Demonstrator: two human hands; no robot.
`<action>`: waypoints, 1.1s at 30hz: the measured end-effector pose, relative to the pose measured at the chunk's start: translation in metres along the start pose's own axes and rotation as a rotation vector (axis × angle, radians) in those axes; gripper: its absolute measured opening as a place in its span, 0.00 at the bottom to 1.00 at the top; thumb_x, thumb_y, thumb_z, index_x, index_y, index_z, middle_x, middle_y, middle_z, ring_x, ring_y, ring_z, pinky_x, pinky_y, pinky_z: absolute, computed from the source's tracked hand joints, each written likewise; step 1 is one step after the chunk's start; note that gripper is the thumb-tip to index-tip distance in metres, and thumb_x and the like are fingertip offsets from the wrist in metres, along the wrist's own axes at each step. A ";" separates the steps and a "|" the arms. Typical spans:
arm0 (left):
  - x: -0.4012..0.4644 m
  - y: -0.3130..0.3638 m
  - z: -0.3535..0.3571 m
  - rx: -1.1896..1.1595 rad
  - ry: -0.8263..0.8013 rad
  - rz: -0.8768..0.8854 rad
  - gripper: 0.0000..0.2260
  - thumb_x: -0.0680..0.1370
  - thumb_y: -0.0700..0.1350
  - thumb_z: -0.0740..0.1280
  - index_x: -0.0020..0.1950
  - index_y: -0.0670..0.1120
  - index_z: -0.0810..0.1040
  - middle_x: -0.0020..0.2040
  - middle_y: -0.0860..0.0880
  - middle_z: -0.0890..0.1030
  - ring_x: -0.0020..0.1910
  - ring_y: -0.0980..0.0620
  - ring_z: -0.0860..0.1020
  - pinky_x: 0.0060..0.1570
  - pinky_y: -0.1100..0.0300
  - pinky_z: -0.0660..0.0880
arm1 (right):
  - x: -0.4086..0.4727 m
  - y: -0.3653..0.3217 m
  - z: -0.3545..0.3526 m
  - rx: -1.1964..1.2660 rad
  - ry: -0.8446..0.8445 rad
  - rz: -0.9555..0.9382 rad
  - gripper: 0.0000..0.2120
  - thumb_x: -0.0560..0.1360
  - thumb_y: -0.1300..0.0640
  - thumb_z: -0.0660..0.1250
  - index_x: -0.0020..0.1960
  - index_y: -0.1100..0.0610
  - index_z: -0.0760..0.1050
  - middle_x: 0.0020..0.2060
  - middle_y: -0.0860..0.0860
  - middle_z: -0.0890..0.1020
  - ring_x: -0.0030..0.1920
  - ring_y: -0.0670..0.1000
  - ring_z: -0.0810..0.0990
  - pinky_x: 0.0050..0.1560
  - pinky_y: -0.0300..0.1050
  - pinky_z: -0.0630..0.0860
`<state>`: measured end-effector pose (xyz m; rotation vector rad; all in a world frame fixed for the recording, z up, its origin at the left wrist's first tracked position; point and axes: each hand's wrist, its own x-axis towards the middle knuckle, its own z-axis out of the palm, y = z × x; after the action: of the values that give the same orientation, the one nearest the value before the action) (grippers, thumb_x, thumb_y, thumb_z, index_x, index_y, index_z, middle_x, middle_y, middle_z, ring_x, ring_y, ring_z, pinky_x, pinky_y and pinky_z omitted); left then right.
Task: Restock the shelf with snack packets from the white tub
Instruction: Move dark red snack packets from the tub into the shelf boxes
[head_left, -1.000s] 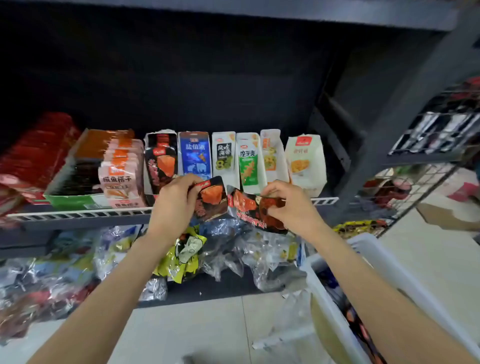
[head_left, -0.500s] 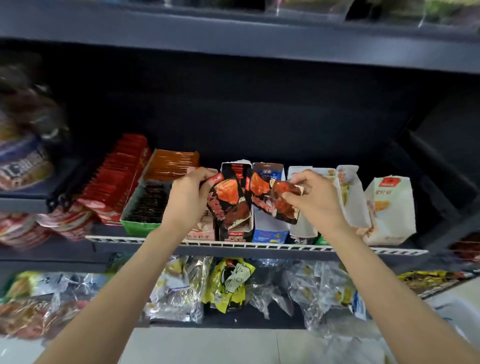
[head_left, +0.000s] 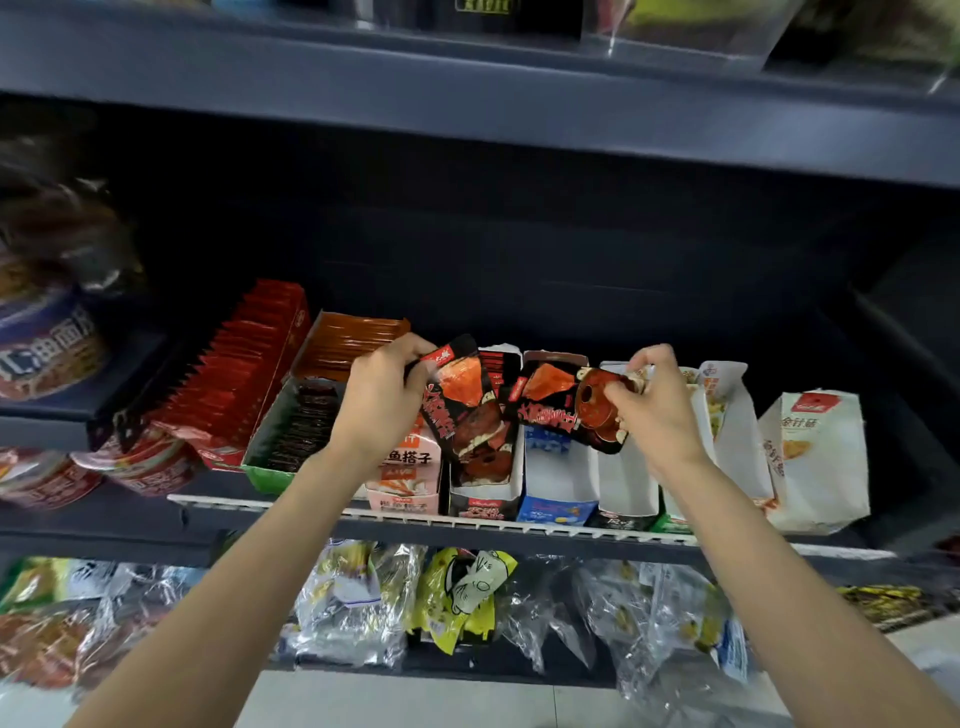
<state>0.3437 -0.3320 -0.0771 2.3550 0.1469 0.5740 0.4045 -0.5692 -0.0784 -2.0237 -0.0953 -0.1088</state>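
Hands (head_left: 382, 402) raised, pkts (head_left: 462, 405) over box (head_left: 485, 499)

Dark shelf (head_left: 249, 512) with white front rail, bearing a row of open snack display boxes (head_left: 558, 483) side by side.

You see two glossy black-and-orange foil snack packets (head_left: 462, 400) with red lettering, a blue-and-white cardboard display box (head_left: 558, 499), and a dark grey metal shelf (head_left: 467, 527).

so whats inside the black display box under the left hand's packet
The black display box shows dark red-and-black packets at its front. The packet gripped by the left hand covers the rest, so how full it is stays hidden.
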 end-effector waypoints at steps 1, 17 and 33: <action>0.002 -0.001 0.001 0.002 -0.007 -0.003 0.06 0.79 0.39 0.63 0.53 0.43 0.79 0.41 0.52 0.79 0.34 0.52 0.75 0.31 0.69 0.68 | 0.000 0.001 0.000 0.085 0.002 0.053 0.13 0.74 0.67 0.65 0.53 0.55 0.65 0.32 0.51 0.72 0.29 0.50 0.72 0.30 0.45 0.70; 0.039 0.004 0.057 0.222 -0.242 0.095 0.09 0.80 0.43 0.62 0.58 0.48 0.78 0.52 0.47 0.81 0.50 0.46 0.80 0.46 0.56 0.75 | 0.008 0.007 -0.013 0.234 0.073 0.116 0.09 0.72 0.67 0.68 0.40 0.54 0.73 0.39 0.54 0.80 0.37 0.51 0.80 0.36 0.45 0.78; 0.021 -0.008 0.083 0.444 -0.164 0.223 0.15 0.78 0.44 0.64 0.65 0.47 0.72 0.62 0.48 0.72 0.63 0.49 0.69 0.62 0.55 0.66 | 0.015 0.012 -0.017 0.121 -0.007 0.006 0.05 0.72 0.66 0.68 0.42 0.58 0.74 0.39 0.48 0.79 0.44 0.46 0.79 0.40 0.42 0.77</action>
<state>0.3998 -0.3713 -0.1293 2.8629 -0.0737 0.4870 0.4197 -0.5890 -0.0796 -1.9039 -0.0981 -0.0895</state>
